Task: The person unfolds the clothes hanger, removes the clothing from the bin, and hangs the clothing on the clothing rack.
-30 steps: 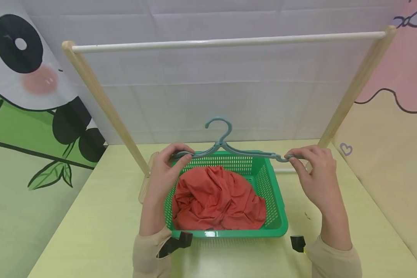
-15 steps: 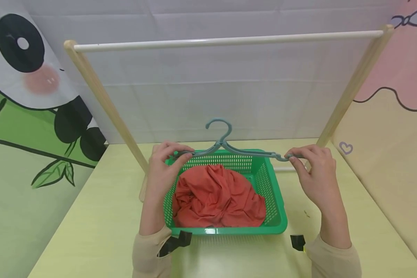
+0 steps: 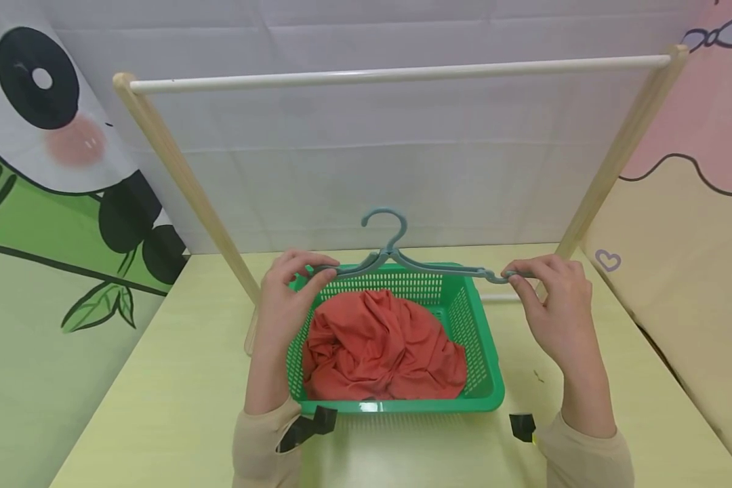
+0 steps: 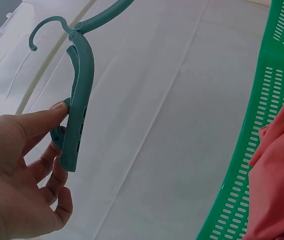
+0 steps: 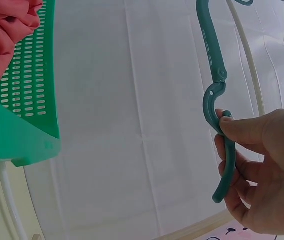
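Left hand: your left hand (image 3: 283,301) pinches the folded left arm end of the teal hanger (image 3: 396,261) between thumb and fingers.
Right hand: your right hand (image 3: 555,305) pinches the extended right arm end.
Hanger: spans between your two grips, hook up.
Below the grips: green basket (image 3: 484,366) holding a crumpled red garment (image 3: 381,349).
Beyond: wooden drying rack (image 3: 396,71).

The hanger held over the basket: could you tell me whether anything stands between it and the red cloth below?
Nothing visible does. The left hand and right hand pinch the ends of the hanger above the far rim of the green basket; the red cloth lies uncovered inside it.
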`<action>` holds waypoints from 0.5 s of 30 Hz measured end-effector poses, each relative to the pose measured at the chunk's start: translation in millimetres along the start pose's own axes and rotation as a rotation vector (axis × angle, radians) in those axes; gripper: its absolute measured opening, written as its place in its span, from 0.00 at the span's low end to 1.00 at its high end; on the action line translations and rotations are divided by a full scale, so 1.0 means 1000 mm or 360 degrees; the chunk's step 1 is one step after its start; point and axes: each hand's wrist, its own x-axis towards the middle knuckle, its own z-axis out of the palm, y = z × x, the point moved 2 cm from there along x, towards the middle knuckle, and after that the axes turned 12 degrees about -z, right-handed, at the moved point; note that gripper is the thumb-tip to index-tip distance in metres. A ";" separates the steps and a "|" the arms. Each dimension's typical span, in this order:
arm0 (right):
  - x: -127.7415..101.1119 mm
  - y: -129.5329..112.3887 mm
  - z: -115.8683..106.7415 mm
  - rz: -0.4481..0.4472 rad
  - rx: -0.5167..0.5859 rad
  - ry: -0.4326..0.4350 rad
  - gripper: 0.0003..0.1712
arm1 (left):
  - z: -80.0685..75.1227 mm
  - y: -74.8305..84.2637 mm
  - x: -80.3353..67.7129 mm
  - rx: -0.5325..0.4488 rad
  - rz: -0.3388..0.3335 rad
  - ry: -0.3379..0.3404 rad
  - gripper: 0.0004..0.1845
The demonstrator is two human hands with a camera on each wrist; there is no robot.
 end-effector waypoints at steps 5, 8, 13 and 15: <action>0.000 0.002 0.002 -0.0016 -0.0001 0.0033 0.05 | -0.001 0.000 0.000 -0.0123 -0.0060 0.0041 0.07; 0.000 0.003 0.003 -0.0033 0.0004 0.0064 0.05 | -0.002 -0.001 0.000 -0.0190 -0.0065 0.0101 0.08; 0.000 0.005 0.005 -0.0083 0.0018 0.0129 0.05 | -0.004 -0.001 0.000 -0.0313 -0.0098 0.0205 0.09; 0.000 0.005 0.005 -0.0067 0.0019 0.0138 0.05 | -0.005 0.001 0.000 -0.0370 -0.0154 0.0244 0.10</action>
